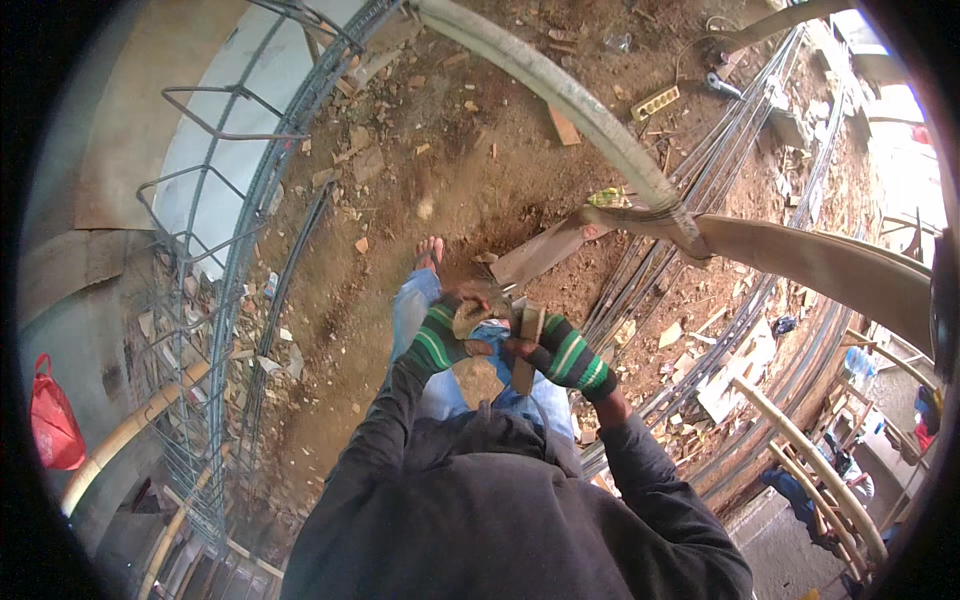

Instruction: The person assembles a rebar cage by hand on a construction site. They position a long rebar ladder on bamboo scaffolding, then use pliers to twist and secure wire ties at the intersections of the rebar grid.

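My left hand (446,328), in a black glove with green and white stripes and bare fingertips, is closed in a curl in front of my lap. A roundish brown piece (467,318) shows at its fingers; I cannot make out what it is. My right hand (568,358), gloved alike, is closed round a short wooden block (532,320) standing upright between the hands. The right thumb points toward the left hand. A tan flat piece (478,383) lies over my jeans below the hands. Beyond them, a wooden board (540,252) slants away to the right.
A rebar cage (235,180) rises at the left. Long steel bars (650,270) lie at the right, under a thick pole (560,80) and a beam (800,255). Wood scraps litter the dirt floor, with a power strip (655,103) farther off. A red bag (56,420) hangs far left.
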